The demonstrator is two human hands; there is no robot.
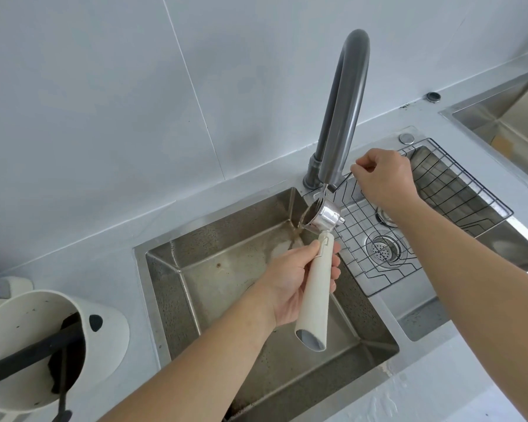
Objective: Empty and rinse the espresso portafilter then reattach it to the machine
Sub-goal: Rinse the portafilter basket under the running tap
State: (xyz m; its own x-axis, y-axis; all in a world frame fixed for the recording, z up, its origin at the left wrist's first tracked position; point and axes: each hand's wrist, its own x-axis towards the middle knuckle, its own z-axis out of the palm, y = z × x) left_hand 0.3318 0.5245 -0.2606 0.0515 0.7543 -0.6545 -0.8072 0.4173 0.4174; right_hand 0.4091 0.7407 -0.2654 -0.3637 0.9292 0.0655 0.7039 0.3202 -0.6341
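Note:
The portafilter (pixel 323 217) has a steel basket head and a long cream handle. My left hand (pixel 290 281) grips the handle and holds the head tilted under the spout of the grey faucet (pixel 345 117). Water runs from the spout into the basket and brownish water spills over its left rim into the steel sink (pixel 177 263). My right hand (pixel 384 181) is closed on the faucet's thin lever, just right of the spout. The espresso machine is not in view.
A cream knock box (pixel 28 345) with a black bar and dark coffee grounds stands on the counter at the lower left. A wire rack (pixel 439 208) lies over the smaller right basin with its drain (pixel 382 247). Another steel sink (pixel 506 117) sits at the far right.

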